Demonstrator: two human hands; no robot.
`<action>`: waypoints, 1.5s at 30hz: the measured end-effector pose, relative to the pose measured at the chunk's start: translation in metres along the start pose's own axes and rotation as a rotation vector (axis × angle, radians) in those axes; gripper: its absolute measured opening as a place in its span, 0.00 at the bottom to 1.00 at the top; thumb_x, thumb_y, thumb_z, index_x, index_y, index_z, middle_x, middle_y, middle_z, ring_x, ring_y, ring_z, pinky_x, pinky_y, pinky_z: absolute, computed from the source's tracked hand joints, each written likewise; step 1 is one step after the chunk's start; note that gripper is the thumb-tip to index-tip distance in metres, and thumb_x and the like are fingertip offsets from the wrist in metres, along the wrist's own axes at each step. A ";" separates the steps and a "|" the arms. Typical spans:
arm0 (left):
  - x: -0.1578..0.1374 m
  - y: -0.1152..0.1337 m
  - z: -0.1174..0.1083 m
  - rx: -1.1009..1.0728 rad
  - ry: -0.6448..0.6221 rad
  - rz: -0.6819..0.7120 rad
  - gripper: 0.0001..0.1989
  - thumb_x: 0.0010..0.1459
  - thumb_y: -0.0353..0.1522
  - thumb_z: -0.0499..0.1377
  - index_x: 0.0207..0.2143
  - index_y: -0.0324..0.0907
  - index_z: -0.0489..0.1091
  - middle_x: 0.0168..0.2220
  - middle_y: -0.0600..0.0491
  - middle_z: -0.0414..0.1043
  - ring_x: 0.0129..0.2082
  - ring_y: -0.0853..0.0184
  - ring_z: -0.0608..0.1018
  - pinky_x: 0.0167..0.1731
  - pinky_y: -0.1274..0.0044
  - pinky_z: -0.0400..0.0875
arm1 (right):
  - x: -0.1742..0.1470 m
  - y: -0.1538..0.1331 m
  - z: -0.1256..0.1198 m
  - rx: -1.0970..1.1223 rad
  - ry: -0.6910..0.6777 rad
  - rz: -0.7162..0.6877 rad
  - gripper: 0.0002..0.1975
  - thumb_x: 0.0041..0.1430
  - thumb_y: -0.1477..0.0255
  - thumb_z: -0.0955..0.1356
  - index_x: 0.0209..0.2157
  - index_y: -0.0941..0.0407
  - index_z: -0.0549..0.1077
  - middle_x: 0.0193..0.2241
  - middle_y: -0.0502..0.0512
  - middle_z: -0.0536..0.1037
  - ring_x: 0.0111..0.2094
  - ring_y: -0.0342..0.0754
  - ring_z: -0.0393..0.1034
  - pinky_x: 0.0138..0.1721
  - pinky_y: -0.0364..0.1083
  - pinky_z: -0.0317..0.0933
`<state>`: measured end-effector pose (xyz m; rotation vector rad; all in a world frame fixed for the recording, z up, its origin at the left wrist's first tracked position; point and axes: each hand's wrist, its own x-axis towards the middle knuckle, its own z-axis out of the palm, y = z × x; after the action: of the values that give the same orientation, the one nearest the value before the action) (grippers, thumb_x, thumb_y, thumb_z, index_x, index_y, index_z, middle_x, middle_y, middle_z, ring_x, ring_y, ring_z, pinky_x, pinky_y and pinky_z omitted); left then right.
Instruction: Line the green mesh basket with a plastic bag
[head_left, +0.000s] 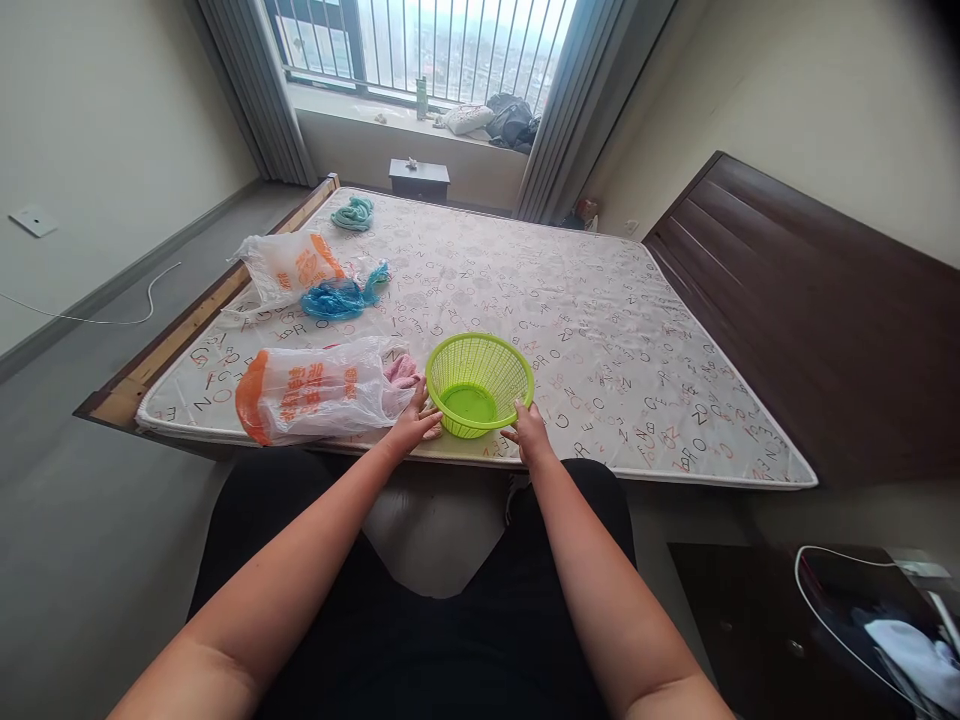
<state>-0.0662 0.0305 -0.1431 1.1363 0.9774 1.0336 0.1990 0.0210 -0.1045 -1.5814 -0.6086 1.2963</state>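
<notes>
A green plastic basket (480, 345) with mesh sides stands near the mattress's front edge, its open mouth tilted towards me. My right hand (531, 436) grips the right side of its rim, thumb over the edge. At the basket's left side is my left hand (411, 424), fingers apart and close to the wall; whether they touch it I cannot tell. Just left of that hand lies a clear plastic bag (322, 388) with orange print, pink cloth (401, 372) showing at its mouth. The basket's visible inside holds nothing.
On the mattress (600, 330) lie another printed plastic bag (289, 265), a crumpled blue bag (337, 298) and a teal coiled bundle (353, 213). A wooden bed rail (172, 335) runs along the left. The dark headboard (810, 310) stands right, above a nightstand (739, 610) with a white cable.
</notes>
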 end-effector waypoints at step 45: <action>-0.002 0.007 -0.008 0.103 0.005 -0.055 0.57 0.58 0.44 0.67 0.78 0.50 0.33 0.76 0.40 0.47 0.75 0.48 0.53 0.67 0.56 0.63 | 0.001 0.002 -0.003 -0.090 -0.009 0.001 0.23 0.66 0.59 0.65 0.61 0.46 0.69 0.61 0.59 0.74 0.54 0.54 0.75 0.41 0.51 0.79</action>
<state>-0.0756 0.0317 -0.1372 1.1853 1.0705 0.9516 0.2021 0.0198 -0.1071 -1.6498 -0.6800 1.2935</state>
